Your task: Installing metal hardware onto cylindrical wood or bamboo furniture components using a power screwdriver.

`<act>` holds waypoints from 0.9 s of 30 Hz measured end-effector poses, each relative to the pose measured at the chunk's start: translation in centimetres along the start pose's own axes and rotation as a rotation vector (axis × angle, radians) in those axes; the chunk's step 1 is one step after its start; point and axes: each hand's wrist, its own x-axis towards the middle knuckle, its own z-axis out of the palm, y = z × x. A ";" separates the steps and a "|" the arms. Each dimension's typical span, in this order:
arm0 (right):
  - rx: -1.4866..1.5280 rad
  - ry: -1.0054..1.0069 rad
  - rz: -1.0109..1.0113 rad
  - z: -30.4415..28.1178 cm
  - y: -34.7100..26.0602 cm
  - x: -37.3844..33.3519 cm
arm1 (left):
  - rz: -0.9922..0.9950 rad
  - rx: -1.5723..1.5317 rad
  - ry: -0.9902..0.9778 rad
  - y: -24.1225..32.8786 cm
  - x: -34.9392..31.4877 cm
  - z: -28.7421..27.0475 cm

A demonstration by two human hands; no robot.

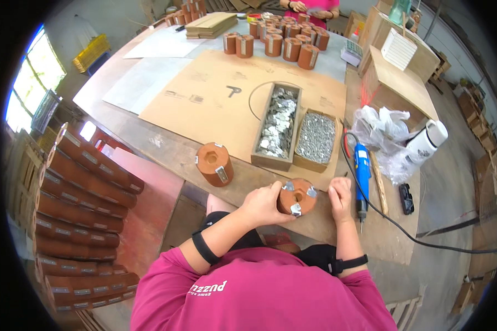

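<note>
My left hand (264, 204) is closed around the side of a reddish-brown cylinder (299, 205) with a hole in its middle. Small metal plates sit around the cylinder's top rim, and it is tilted a little toward me at the table's near edge. Just right of it, apart from the cylinder, my right hand (340, 194) has its fingers curled in; whatever they may hold is hidden. A second brown cylinder (214, 165) with metal plates stands upright to the left. Beyond my hands are a wooden box (257, 140) of shiny metal plates and a carton (330, 161) full of small screws.
A blue electric screwdriver (362, 171) with a black cable lies right, beside a wooden stick (380, 182), plastic bags (389, 132), a white bottle (428, 139) and a black object (406, 198). Stacked cylinders (85, 215) fill the left. Several cylinders (291, 48) stand far off, near another person (320, 12).
</note>
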 end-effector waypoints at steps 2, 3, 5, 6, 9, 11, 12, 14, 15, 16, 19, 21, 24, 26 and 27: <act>-0.040 0.024 0.043 0.3 1.1 -1.4 | 0.064 -0.170 -0.017 -0.5 0.4 -0.1; -0.091 0.044 0.105 0.5 1.5 -1.7 | 0.064 -0.155 0.004 -0.5 0.5 -0.5; -0.097 0.116 0.141 0.6 1.6 -1.9 | 0.059 -0.373 -0.044 -0.1 0.9 -1.5; -0.108 0.178 0.195 0.7 1.6 -1.9 | 0.090 -0.453 -0.003 -0.3 1.3 -1.8; -0.192 0.212 0.190 0.7 1.8 -1.4 | 0.177 -0.565 0.139 2.3 4.2 -5.6; -0.196 0.224 0.189 1.1 1.7 -1.4 | 0.072 -0.686 0.168 2.3 7.4 -7.3; -0.195 0.227 0.187 1.1 1.8 -1.4 | 0.149 -0.569 0.295 2.2 9.5 -8.3; -0.196 0.230 0.205 1.0 2.1 -1.4 | 0.247 -0.621 0.464 2.0 14.7 -9.3; -0.184 0.234 0.199 1.1 1.8 -1.3 | 0.114 -0.627 0.432 2.1 16.4 -10.5; -0.178 0.233 0.203 1.0 1.8 -1.3 | -0.014 -0.641 0.390 2.3 18.3 -11.4; -0.154 0.260 0.214 1.2 1.8 -1.1 | -0.306 -0.565 0.334 0.1 23.4 -12.5; -0.159 0.233 0.198 1.4 1.9 -0.9 | -0.358 -0.566 0.564 -1.7 25.8 -12.1; -0.179 0.234 0.234 1.0 1.7 -0.8 | -0.459 -0.499 0.630 -3.5 30.2 -11.1; -0.174 0.225 0.228 0.9 1.6 -0.7 | -0.490 -0.526 0.692 -5.9 33.2 -9.9; -0.163 0.213 0.220 1.0 1.5 -0.7 | -0.507 -0.547 0.738 -6.8 34.0 -9.9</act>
